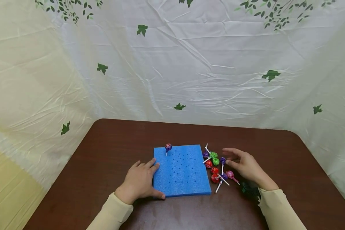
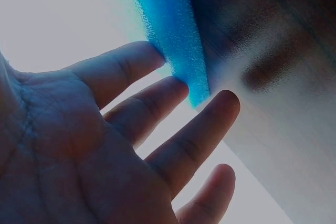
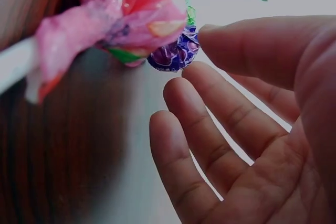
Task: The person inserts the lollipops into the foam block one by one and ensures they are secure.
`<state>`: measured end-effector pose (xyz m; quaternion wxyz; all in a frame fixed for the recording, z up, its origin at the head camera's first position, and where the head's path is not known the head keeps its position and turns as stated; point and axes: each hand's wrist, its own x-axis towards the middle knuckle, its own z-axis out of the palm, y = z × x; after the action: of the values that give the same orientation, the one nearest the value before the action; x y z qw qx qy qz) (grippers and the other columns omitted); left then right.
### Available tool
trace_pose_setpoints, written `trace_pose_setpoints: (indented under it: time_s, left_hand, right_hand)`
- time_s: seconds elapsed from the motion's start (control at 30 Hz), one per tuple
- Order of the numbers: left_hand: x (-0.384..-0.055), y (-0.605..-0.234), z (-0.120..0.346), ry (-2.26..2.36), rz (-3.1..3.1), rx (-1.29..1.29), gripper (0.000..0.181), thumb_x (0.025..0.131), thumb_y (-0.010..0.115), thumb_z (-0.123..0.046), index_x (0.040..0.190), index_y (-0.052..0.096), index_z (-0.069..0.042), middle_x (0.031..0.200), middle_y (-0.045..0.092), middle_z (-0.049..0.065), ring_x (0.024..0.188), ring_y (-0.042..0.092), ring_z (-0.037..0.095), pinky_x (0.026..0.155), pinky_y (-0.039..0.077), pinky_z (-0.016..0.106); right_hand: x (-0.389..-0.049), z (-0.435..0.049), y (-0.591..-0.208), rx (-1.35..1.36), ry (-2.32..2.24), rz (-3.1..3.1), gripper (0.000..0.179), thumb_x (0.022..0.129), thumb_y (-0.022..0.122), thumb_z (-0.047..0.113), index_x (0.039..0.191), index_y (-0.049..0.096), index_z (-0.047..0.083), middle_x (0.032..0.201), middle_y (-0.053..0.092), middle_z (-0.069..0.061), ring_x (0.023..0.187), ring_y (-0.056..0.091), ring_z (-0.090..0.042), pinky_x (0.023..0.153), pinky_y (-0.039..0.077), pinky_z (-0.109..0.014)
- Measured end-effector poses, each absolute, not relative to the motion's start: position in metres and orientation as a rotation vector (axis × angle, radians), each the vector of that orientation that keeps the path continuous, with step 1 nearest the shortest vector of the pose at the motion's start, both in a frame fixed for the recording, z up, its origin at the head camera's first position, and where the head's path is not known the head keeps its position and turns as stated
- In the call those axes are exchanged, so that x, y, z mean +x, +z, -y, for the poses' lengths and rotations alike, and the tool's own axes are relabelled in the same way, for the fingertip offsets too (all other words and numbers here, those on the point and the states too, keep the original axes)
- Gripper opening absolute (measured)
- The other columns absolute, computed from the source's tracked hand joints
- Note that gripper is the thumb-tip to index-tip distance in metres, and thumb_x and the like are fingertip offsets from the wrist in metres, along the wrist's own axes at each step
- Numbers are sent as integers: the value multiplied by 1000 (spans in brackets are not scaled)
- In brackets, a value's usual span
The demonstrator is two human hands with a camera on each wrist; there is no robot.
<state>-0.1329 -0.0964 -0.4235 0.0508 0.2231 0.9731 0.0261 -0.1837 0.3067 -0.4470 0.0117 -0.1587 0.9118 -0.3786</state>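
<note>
A blue foam board (image 1: pixel 179 188) with rows of small holes lies on the table. One lollipop (image 1: pixel 168 147) stands upright by its stick near the board's far left corner. Along the board's left side rests my left hand (image 1: pixel 141 182), fingers spread, fingertips at the foam edge, thumb at the near corner. To the right of the board, my right hand (image 1: pixel 248 166) reaches over a loose pile of lollipops. Its thumb and forefinger tips are right at a purple-wrapped lollipop (image 3: pixel 176 53), the other fingers loosely bent. A pink-wrapped lollipop (image 3: pixel 134 17) looms close in the right wrist view.
Several red (image 1: pixel 215 178), green (image 1: pixel 214 155) and purple lollipops lie heaped against the board's right side, sticks crossing. A dark object (image 1: pixel 249 189) sits under the right wrist. The brown table (image 1: pixel 126 137) ends at a white leaf-printed curtain (image 1: pixel 172 80).
</note>
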Motion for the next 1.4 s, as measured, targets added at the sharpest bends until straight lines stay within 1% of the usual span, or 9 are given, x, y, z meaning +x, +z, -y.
trace_pose_setpoints:
  time_s: [0.3,0.43,0.6,0.9,1.03,1.13,1.27,1.4]
  left_hand:
    - [-128,-423,99,73,-2950,680,115,59,69,-86,145,54,-12,152,45,11,125,56,30,109,33,54]
    - [-126,-423,101,74,-2950,690,115,59,69,-86,145,54,-12,152,44,11,125,56,30,109,33,54]
    - [-124,-422,103,73,-2949,700,115,59,69,-86,145,54,-12,152,44,10,125,56,30,109,33,54]
    - [-119,-420,106,89,-2946,708,114,59,70,-86,145,55,-11,152,45,11,124,56,30,109,33,54]
    - [-116,-419,107,99,-2941,713,114,59,70,-85,145,55,-11,152,45,11,124,56,30,109,33,55]
    - [-115,-419,108,100,-2939,718,114,59,70,-86,145,54,-11,152,45,11,125,56,31,109,34,55]
    - [-114,-420,109,102,-2938,726,115,59,69,-86,145,54,-11,152,45,12,124,56,31,109,34,55]
    - [-113,-420,110,104,-2940,731,115,59,69,-86,145,54,-11,152,45,12,125,56,31,109,34,55]
  right_hand:
    - [-174,-302,-449,-470,-1123,-2818,40,94,68,3,133,61,5,117,68,-13,99,67,-28,74,56,-35]
    - [-170,-299,-447,-449,-1104,-2834,38,92,69,3,130,64,6,112,69,-12,93,67,-25,68,55,-34]
    - [-166,-297,-447,-424,-1075,-2848,38,92,70,3,129,65,7,109,69,-10,84,62,-19,60,49,-31]
    - [-160,-295,-449,-422,-1053,-2881,36,91,70,3,127,66,8,102,70,-6,79,61,-17,58,46,-31]
    - [-156,-293,-450,-416,-1047,-2897,35,90,71,2,125,68,8,107,70,-9,77,59,-16,58,46,-30]
    - [-153,-292,-449,-414,-1036,-2918,33,90,71,2,122,69,9,110,70,-10,79,60,-16,61,48,-30]
    - [-149,-290,-445,-422,-1029,-2924,31,90,72,3,120,71,10,110,70,-9,80,61,-15,62,49,-31]
    - [-145,-291,-440,-403,-1051,-2902,31,91,72,4,121,70,9,111,69,-11,76,58,-17,57,46,-30]
